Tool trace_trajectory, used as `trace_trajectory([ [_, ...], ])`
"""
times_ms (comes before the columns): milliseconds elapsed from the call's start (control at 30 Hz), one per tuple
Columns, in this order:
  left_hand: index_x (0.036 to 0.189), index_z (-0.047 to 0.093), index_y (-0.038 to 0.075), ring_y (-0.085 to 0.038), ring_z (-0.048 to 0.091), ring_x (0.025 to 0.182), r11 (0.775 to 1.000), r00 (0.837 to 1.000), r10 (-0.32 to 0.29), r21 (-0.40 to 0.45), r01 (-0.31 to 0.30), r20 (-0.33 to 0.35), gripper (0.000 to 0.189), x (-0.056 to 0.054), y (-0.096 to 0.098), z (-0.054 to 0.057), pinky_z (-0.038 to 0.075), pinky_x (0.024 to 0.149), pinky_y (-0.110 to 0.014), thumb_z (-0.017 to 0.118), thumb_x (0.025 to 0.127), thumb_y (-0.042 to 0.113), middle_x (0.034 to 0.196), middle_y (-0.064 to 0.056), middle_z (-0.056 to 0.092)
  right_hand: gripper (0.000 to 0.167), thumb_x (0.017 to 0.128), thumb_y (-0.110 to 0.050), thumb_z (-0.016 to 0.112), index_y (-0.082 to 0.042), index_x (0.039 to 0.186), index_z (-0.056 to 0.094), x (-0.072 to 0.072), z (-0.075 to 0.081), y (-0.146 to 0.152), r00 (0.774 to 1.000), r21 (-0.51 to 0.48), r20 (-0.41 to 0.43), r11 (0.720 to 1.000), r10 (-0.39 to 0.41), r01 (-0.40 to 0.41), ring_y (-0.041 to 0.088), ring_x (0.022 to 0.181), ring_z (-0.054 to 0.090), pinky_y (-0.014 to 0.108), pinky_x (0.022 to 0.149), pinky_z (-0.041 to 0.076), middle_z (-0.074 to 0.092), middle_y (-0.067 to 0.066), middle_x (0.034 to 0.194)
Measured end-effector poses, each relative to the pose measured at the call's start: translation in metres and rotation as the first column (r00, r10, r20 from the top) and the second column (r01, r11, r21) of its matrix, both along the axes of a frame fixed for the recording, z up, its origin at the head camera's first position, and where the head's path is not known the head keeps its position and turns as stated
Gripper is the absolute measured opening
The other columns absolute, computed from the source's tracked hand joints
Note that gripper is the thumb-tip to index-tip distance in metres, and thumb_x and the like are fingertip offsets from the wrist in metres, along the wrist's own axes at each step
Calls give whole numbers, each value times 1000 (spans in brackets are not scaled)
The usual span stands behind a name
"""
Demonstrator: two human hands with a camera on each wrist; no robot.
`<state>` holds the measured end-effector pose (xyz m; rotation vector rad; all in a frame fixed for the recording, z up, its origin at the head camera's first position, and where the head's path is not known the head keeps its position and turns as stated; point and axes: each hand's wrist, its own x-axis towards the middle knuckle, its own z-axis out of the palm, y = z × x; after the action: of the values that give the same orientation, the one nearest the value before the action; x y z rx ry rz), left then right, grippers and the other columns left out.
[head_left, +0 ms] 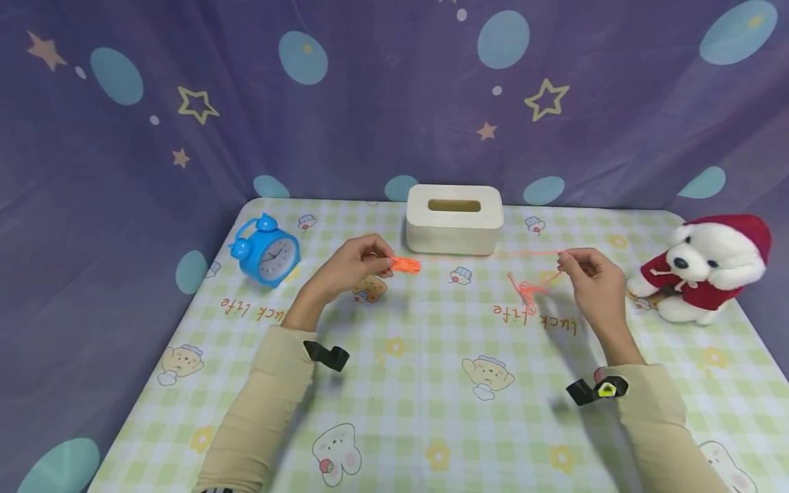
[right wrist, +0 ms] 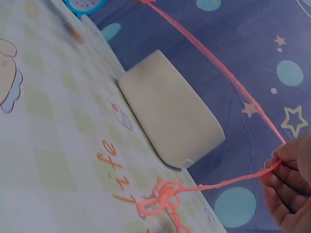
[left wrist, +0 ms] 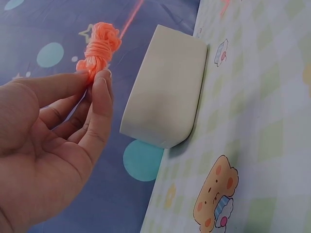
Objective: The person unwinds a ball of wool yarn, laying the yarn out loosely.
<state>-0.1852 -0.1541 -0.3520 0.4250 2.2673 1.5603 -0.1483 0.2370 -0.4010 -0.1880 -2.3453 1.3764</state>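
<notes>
Between thumb and fingers, my left hand (head_left: 359,263) pinches a small wound bundle of orange string (head_left: 406,265), its middle wrapped by several turns. From that bundle a single strand (head_left: 493,255) runs nearly straight across to my right hand (head_left: 593,284), whose thumb and fingertips pinch it. Past the right fingertips the string goes on down to a loose tangle (right wrist: 165,196) of loops near the printed lettering. Both hands are raised over the checkered cloth, in front of the tissue box.
A cream tissue box (head_left: 455,236) stands at the back middle of the table (head_left: 425,424). To the left is a blue alarm clock (head_left: 266,252); to the right sits a white plush dog (head_left: 703,274) in red clothes. A purple patterned curtain (head_left: 382,123) hangs behind.
</notes>
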Motion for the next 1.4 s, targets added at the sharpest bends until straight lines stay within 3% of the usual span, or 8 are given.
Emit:
trace_trajectory([
  [233,98,62,8,-26,65,86,999,1000,19,30,-19,4,9,0,-1,0,54,74,-36,60,95,16,94,-12,66,26,92,-30,65,-6,101,70,9,-2,14,998,-35,29,998,-59,60,-5,71,60,11,57,39,62,-26,74],
  [500,104,59,4,-24,65,87,999,1000,4,45,-3,-14,13,0,-5,-1,55,82,-42,59,96,14,104,-21,63,26,92,-29,65,-5,101,69,18,-1,30,990,-24,26,990,-139,140,-7,70,59,10,54,38,60,-30,71],
  [767,103,59,5,-24,66,87,999,1000,25,22,-25,-12,12,-2,-8,-2,55,81,-39,59,96,14,102,-19,64,19,91,-23,66,-7,99,69,28,3,50,980,-122,57,972,-193,199,-9,70,60,5,65,44,63,-25,71],
  [1000,103,59,4,-26,64,87,999,999,41,21,-41,1,12,-2,-10,-3,54,78,-32,60,95,14,98,-15,64,12,91,-28,66,-17,95,69,35,6,60,965,-88,56,961,-257,261,-8,68,59,5,55,42,61,-27,72],
  [1400,101,60,5,-33,61,88,998,998,63,17,-63,7,11,-5,-13,-4,52,76,-33,59,96,15,100,-19,63,14,90,-22,68,-11,97,72,41,5,74,950,-143,17,940,-311,310,-9,64,57,4,56,43,62,-26,71],
])
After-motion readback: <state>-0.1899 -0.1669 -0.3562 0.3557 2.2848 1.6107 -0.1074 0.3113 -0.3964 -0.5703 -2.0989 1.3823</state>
